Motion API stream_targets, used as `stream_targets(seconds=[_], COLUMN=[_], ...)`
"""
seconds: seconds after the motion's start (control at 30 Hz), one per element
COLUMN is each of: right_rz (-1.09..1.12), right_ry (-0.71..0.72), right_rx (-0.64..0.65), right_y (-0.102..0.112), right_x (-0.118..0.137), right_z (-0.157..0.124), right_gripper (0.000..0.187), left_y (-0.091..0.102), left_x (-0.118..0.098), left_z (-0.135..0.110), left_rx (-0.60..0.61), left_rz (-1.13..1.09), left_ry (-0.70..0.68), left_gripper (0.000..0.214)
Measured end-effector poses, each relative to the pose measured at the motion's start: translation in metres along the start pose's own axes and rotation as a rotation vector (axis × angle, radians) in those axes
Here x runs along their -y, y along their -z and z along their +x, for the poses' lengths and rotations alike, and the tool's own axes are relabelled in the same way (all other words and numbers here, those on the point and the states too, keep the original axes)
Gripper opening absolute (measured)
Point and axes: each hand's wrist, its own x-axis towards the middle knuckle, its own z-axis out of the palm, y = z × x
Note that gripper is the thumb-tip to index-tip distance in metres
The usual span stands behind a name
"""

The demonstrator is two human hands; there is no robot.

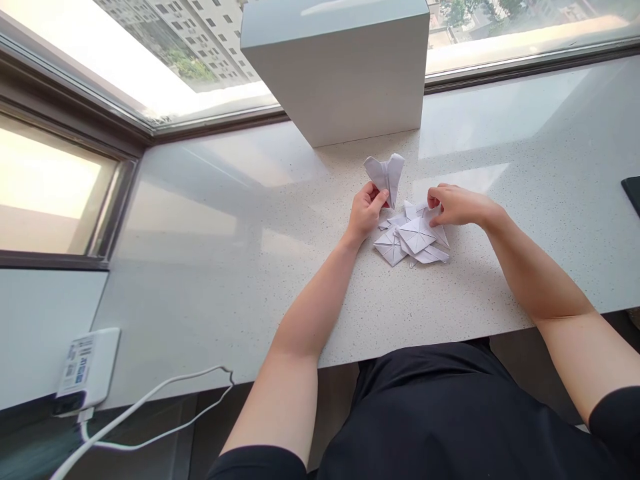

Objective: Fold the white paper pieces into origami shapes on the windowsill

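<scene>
My left hand (367, 210) is closed in a pinch on a folded white paper piece (386, 175), holding it upright just above the speckled white counter (240, 267). My right hand (453, 205) rests with curled fingers pinching the top of a pile of several folded white paper pieces (411, 239) that lies flat on the counter between both hands.
A large white box (345, 67) stands behind the papers against the window sill. A dark flat object (633, 193) lies at the counter's right edge. A white power adapter (87, 367) with a white cable (160, 400) sits low on the left ledge.
</scene>
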Motion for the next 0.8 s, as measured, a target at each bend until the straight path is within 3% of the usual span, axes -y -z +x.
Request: stream_targets(seconds=[0.13,0.4,0.6,0.8], right_rz=[0.031,0.038,0.135,0.311], right_ry=[-0.029,-0.035,-0.056,0.008], right_rx=[0.022,0.085,-0.002,-0.067], right_y=[0.005,0.02,0.04,0.044], right_x=[0.0,-0.005,-0.007,-0.017], right_z=[-0.001,-0.009,-0.024,-0.025], right_gripper=[0.022,0.017,0.018,0.015], left_y=[0.0,0.001,0.0,0.0], left_x=[0.0,-0.002,-0.003,-0.002], left_z=[0.0,-0.002,-0.002,-0.001], left_rx=[-0.002,0.003,0.001,0.0], left_rz=[-0.012,-0.008,0.0,0.015], left_ry=[-0.005,0.021,0.015,0.003], left_gripper=[0.064,0.062,0.063,0.066])
